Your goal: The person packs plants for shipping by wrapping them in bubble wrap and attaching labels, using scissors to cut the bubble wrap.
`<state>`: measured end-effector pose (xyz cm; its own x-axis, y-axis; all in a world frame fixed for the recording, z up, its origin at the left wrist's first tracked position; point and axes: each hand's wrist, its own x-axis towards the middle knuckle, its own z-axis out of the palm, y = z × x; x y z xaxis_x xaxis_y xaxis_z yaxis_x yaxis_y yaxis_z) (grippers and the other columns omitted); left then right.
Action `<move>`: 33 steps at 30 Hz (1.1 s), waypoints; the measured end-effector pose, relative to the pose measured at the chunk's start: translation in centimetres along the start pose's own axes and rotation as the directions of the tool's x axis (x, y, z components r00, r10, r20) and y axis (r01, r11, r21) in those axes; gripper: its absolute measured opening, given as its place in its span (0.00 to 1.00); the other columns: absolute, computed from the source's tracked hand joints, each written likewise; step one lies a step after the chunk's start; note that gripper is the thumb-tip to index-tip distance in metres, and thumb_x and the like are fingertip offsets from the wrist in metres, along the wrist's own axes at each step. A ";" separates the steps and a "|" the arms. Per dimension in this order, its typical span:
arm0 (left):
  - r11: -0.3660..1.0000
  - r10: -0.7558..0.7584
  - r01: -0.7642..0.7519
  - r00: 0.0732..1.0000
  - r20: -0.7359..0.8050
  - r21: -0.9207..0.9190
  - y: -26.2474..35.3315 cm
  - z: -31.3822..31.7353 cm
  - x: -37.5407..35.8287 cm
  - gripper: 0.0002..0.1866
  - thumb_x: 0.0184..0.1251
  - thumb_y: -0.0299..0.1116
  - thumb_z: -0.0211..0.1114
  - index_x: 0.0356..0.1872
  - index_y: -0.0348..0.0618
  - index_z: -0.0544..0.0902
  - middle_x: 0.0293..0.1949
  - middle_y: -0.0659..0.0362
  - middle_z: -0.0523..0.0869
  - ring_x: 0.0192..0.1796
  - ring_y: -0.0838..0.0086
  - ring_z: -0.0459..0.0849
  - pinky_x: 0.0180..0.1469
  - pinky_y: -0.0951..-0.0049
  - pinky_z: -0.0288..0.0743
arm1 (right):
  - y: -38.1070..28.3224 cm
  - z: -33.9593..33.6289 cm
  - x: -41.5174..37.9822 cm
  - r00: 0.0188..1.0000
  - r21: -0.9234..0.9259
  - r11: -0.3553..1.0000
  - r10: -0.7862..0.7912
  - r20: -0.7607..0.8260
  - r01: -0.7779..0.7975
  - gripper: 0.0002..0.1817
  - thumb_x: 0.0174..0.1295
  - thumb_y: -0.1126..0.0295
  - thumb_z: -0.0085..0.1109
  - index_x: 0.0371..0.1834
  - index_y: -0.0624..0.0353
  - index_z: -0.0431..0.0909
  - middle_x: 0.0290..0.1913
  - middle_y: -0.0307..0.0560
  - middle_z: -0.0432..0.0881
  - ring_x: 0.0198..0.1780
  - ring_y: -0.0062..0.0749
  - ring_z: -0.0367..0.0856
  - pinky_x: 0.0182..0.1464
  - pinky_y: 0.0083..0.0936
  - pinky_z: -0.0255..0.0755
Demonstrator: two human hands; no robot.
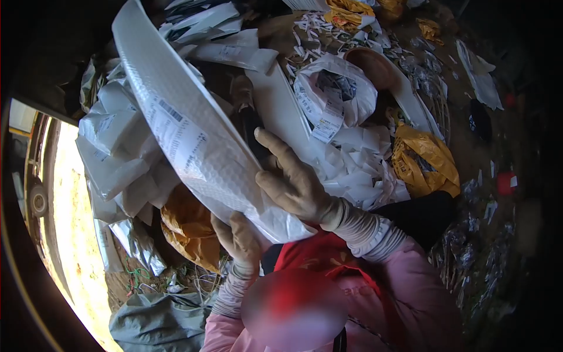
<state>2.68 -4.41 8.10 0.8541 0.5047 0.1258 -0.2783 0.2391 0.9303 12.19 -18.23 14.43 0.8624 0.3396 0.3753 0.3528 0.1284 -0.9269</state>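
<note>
A long white bubble-wrap package [199, 146] with a printed label and barcode slants from the upper left down to the middle, its lower end near my chest. My left hand [237, 237], gloved, grips its lower edge, part of the fingers hidden by the plastic. My gloved right hand [293, 179] is at the package's right edge, with fingers spread and one fingertip touching the edge. Behind the package lie white packages [117, 141] in a heap and an orange-yellow bag [190, 229].
An opened white bag [337, 94] with labels and a yellow bag [425, 161] lie to the right among white scraps [360, 164]. A grey-green sack [158, 322] is at the lower left. Bright daylight enters at far left, near a wheel [38, 200].
</note>
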 end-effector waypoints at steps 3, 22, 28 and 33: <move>0.956 0.128 -0.118 0.992 -0.020 0.267 1.8 -2.8 11.0 0.25 0.69 0.39 0.54 0.61 0.33 0.65 0.51 0.52 0.75 0.53 0.66 0.74 0.59 0.67 0.66 | 3.2 -1.6 -2.2 0.990 0.027 0.998 0.066 -0.126 -0.063 0.31 0.63 0.76 0.55 0.69 0.64 0.55 0.29 0.39 0.74 0.28 0.19 0.71 0.32 0.18 0.69; -0.198 -0.725 -0.540 0.642 0.248 0.818 -31.8 7.5 13.9 0.13 0.57 0.32 0.58 0.44 0.44 0.81 0.48 0.48 0.79 0.53 0.52 0.79 0.53 0.56 0.76 | 11.8 -42.2 -19.5 0.215 -0.731 -0.446 0.759 -0.615 -0.517 0.13 0.55 0.67 0.54 0.40 0.60 0.83 0.42 0.61 0.83 0.46 0.53 0.82 0.50 0.39 0.75; -0.216 -0.790 -0.697 0.537 0.297 0.684 -36.4 5.3 11.0 0.38 0.55 0.37 0.61 0.70 0.58 0.58 0.66 0.45 0.63 0.66 0.51 0.64 0.65 0.58 0.64 | 20.5 -49.4 -24.8 0.412 -0.725 -0.479 0.605 -0.682 -0.496 0.15 0.55 0.68 0.53 0.44 0.58 0.81 0.44 0.61 0.82 0.48 0.55 0.80 0.51 0.42 0.73; -0.280 -0.759 -0.723 0.569 0.315 0.632 -37.2 6.5 10.7 0.43 0.58 0.37 0.58 0.74 0.64 0.47 0.68 0.42 0.59 0.67 0.49 0.62 0.67 0.54 0.58 | 25.2 -51.9 -26.0 0.488 -0.713 -0.519 0.520 -0.701 -0.472 0.16 0.59 0.68 0.50 0.50 0.57 0.79 0.49 0.61 0.80 0.53 0.56 0.77 0.56 0.41 0.70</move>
<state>25.00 -13.31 -22.88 0.8361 -0.1553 -0.5262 -0.2615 -0.9559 -0.1334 17.50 -72.15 -18.22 0.8587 -0.4211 -0.2920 -0.3314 -0.8910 0.3104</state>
